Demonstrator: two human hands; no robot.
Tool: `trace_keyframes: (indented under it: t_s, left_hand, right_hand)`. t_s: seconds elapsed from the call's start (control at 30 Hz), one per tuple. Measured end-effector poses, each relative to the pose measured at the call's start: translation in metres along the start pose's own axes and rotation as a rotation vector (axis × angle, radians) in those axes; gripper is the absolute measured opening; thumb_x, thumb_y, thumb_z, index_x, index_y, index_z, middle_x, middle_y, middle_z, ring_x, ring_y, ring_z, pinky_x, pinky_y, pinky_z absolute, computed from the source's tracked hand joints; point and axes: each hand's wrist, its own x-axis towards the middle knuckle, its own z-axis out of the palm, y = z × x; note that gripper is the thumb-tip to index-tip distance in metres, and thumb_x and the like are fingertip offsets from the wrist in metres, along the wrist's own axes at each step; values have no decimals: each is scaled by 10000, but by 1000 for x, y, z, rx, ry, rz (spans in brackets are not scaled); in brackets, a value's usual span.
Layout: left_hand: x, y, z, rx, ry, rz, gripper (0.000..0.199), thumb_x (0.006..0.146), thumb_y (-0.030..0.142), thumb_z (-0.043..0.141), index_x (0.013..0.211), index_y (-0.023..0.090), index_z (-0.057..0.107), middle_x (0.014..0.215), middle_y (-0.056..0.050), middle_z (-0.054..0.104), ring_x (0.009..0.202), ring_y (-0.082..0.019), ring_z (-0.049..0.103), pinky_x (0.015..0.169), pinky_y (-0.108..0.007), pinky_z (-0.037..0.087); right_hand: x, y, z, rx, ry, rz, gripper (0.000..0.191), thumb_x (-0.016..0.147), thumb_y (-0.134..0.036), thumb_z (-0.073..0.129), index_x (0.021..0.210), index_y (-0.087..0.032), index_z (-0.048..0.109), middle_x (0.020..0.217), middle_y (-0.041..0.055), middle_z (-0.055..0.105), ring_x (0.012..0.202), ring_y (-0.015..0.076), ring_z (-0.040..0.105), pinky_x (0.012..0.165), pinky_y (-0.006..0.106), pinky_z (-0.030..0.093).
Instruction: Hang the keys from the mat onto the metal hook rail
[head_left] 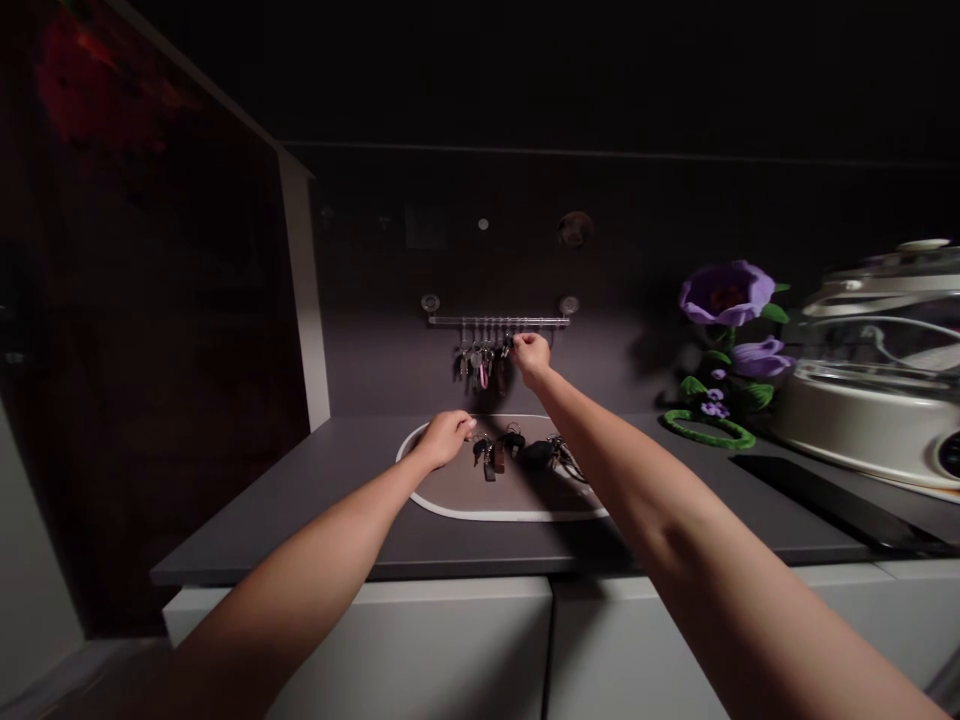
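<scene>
A clear rail (pixel 499 321) with several hooks is fixed to the dark back wall, and bunches of keys (pixel 474 362) hang from it, one with a pink tag (pixel 483 376). My right hand (pixel 531 355) is raised to the rail's right part, its fingers pinched on a small dark bunch of keys (pixel 507 348) by the hooks. Lower down, my left hand (pixel 448 437) hovers over the left side of a brown mat with a white rim (pixel 510 515). Its fingers are curled closed; what they hold, if anything, is hidden. More keys with dark fobs (pixel 490 462) lie on the mat.
Purple artificial flowers (pixel 727 295) with a green ring base stand on the right of the grey counter (pixel 300 500). Beyond them is a white appliance with a clear top (pixel 870 400). A flat black object (pixel 832 500) lies before it. White cabinet fronts (pixel 420 650) are below.
</scene>
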Motion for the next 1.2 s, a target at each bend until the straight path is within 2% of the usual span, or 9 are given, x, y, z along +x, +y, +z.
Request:
trace_keyframes:
  t_s: [0.1, 0.23, 0.57, 0.83, 1.0, 1.2]
  left_hand:
    - [0, 1, -1, -16, 3, -27, 287, 820, 271, 387, 678, 151, 605, 713, -37, 654, 677, -139, 566, 650, -237, 386]
    - [0, 1, -1, -10, 0, -32, 287, 818, 267, 387, 674, 149, 605, 705, -37, 650, 670, -140, 564, 640, -234, 378]
    - [-1, 1, -3, -16, -8, -34, 285, 815, 254, 387, 682, 143, 614, 710, -40, 656, 667, -139, 565, 643, -230, 380]
    - [-1, 2, -3, -12, -2, -39, 287, 810, 266, 390, 656, 146, 601, 677, -35, 637, 645, -138, 553, 620, -232, 366]
    - [0, -1, -2, -27, 1, -36, 281, 810, 283, 395, 664, 152, 596, 674, -27, 636, 632, -134, 552, 613, -233, 365]
    - [0, -4, -1, -30, 5, -15, 275, 810, 282, 395, 684, 151, 602, 677, -27, 636, 635, -131, 552, 617, -233, 371]
  right_hand:
    - [-2, -7, 1, 36, 48, 94, 149, 751, -231, 461, 805, -145, 569, 701, 15, 606, 634, 88, 572, 624, 196, 456]
    - [-7, -14, 0, 116, 41, 174, 96, 745, -182, 477, 760, -144, 564, 702, 15, 596, 588, 81, 569, 569, 183, 455]
    - [-22, -13, -6, 199, 7, 283, 89, 761, -142, 464, 725, -147, 545, 621, -7, 527, 494, 67, 503, 492, 190, 453]
    - [-20, -6, -3, 254, -32, 271, 71, 763, -139, 472, 716, -156, 522, 570, -35, 476, 489, 61, 480, 512, 207, 478]
    - [-16, 1, 0, 232, -57, 247, 21, 744, -165, 523, 736, -159, 542, 564, -40, 484, 499, 54, 472, 522, 201, 489]
    - [-14, 3, 3, 210, -75, 245, 47, 756, -182, 532, 791, -160, 553, 580, -38, 497, 512, 50, 473, 525, 188, 489]
